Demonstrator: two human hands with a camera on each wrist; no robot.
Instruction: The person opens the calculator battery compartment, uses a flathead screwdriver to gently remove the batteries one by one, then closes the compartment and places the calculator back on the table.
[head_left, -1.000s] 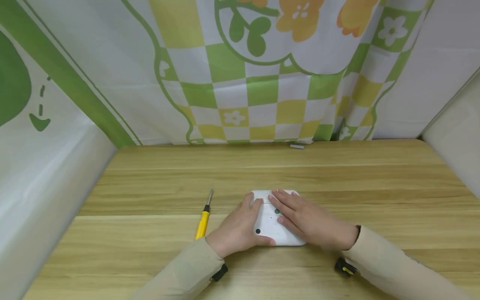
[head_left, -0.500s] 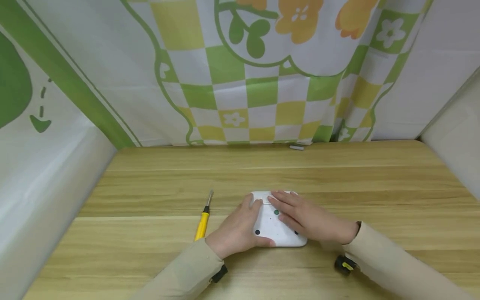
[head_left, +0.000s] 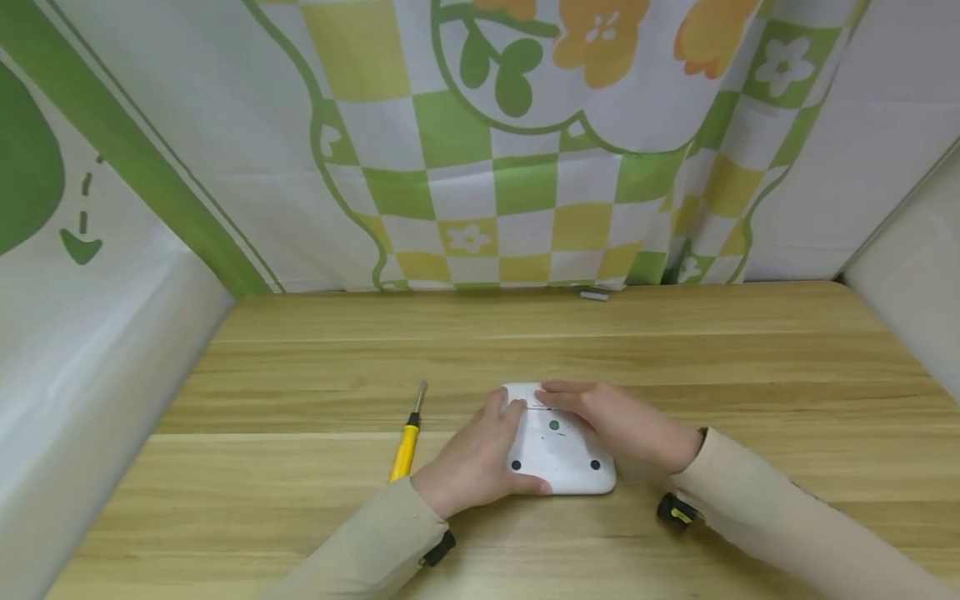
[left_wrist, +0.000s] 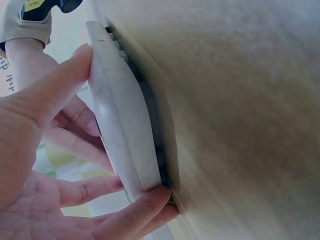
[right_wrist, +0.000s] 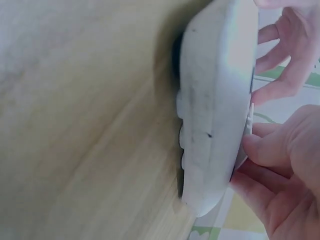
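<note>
White device [head_left: 558,458] between fingers [left_wrist: 140,211], wrist label [left_wrist: 34,4] illegible

Soft, even light filled the head view, bright enough to keep the checks of the curtain [head_left: 525,183] clear. A pale sheen lay on the near part of the worktop [head_left: 300,375], and faint, soft-edged shadows fell close to the sleeves [head_left: 780,508]. Both wrist views looked hazier and cooler, their contrast washed out, the worktop's grain smeared into blur. In the right wrist view, the white device [right_wrist: 210,110] caught a bluish-white glare near the top, with dark shadow beneath.
</note>
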